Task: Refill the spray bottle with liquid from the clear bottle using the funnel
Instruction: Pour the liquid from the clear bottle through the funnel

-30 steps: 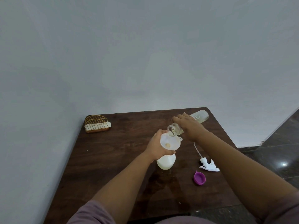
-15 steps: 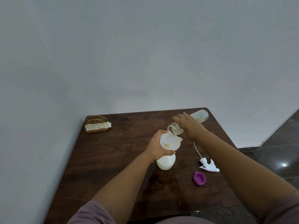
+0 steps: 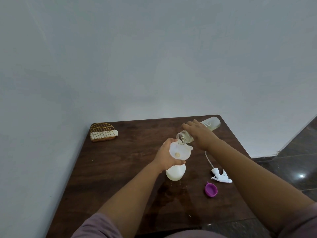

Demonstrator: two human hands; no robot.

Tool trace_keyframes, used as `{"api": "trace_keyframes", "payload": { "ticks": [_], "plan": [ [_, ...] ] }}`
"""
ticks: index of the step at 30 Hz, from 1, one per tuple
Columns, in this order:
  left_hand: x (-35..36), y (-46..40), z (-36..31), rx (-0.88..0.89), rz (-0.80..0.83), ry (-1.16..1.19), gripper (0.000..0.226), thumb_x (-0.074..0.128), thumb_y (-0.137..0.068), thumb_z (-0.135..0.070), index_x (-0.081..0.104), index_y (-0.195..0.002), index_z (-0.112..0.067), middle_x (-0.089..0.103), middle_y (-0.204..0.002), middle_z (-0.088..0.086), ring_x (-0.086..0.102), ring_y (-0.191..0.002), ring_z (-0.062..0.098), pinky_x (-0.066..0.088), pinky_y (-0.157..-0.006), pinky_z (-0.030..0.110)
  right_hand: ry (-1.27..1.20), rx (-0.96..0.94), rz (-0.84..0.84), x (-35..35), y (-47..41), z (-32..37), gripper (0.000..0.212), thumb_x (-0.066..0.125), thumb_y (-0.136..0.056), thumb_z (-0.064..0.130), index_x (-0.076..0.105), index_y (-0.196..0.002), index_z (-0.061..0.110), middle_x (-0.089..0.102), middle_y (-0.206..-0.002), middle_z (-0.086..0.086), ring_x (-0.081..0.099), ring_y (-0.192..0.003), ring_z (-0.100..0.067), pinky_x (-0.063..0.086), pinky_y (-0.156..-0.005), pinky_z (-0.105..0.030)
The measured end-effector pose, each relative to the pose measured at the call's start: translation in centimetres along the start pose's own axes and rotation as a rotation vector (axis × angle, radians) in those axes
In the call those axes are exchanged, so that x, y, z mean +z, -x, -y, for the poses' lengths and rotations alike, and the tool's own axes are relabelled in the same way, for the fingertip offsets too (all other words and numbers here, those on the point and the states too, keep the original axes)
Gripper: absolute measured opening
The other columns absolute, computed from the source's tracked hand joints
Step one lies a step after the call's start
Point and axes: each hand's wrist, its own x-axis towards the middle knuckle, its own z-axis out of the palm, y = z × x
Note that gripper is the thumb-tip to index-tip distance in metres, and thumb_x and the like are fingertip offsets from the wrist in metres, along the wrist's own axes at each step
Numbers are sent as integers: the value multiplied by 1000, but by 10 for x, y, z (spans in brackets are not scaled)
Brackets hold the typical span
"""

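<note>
Mid-pour: right hand grips the tipped clear glass bottle over the white plastic funnel, which left hand grasps atop the white spray bottle; next, tilt steadily.

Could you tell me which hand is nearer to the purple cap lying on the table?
The left hand, though not by much. It grips the funnel, up and left of the purple cap; the right hand holds the clear bottle farther back.

We see bare table left of the bottle, up to the wire rack. Right of it, the spray head and purple cap block passage.
</note>
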Motion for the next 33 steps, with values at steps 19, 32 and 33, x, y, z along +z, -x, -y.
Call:
{"api": "trace_keyframes", "payload": {
  "ticks": [19, 32, 33],
  "plan": [
    [1, 0, 0, 1, -5, 0, 82, 90, -60, -31, 42, -126, -35, 51, -125, -8, 51, -112, 16, 53, -92, 41, 10, -15, -10, 3, 1, -3, 51, 70, -72, 9, 49, -117, 18, 54, -110, -2, 48, -103, -23, 42, -96, -42],
    [0, 2, 0, 7, -1, 5, 81, 90, -60, -31, 42, -126, -33, 51, -125, -6, 52, -112, 17, 52, -92, 42, 0, -4, -2, 0, 0, -1, 50, 69, -71, 9, 49, -116, 17, 53, -109, -2, 47, -105, -24, 41, -98, -41],
    [0, 2, 0, 6, -1, 5, 82, 90, -60, -31, 42, -126, -33, 51, -126, -6, 51, -112, 17, 52, -92, 42, 5, -4, -3, -1, 0, 0, 49, 68, -73, 9, 49, -117, 16, 53, -111, -2, 45, -104, -23, 41, -95, -38]
  ]
}}
